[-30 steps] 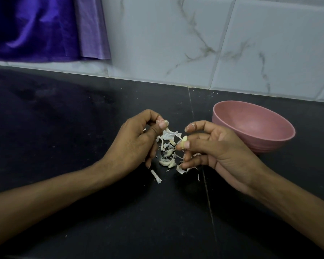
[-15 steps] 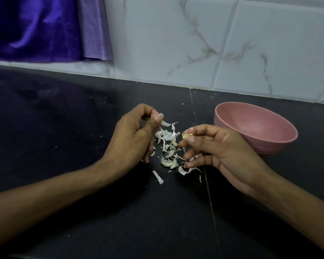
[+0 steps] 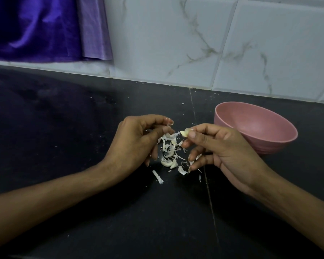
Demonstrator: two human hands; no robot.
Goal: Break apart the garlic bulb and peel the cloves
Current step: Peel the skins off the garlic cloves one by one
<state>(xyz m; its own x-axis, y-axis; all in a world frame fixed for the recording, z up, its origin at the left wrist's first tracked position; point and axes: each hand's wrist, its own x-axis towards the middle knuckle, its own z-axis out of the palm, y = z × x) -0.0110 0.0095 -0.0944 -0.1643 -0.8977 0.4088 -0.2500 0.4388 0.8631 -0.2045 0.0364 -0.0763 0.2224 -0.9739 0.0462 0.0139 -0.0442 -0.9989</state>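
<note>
Garlic clove [image 3: 185, 132] in right hand [image 3: 221, 150]

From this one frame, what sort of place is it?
Most likely a home kitchen: a dark stone counter against marble-look wall tiles, with garlic peels and a pink bowl on it.

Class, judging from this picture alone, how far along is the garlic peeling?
Done: a pile of papery skins lies on the black counter, so peeling has been going on. In hand: the right hand pinches a garlic clove; the left hand is curled beside it. Left: the pink bowl shows no cloves in its visible part.
</note>
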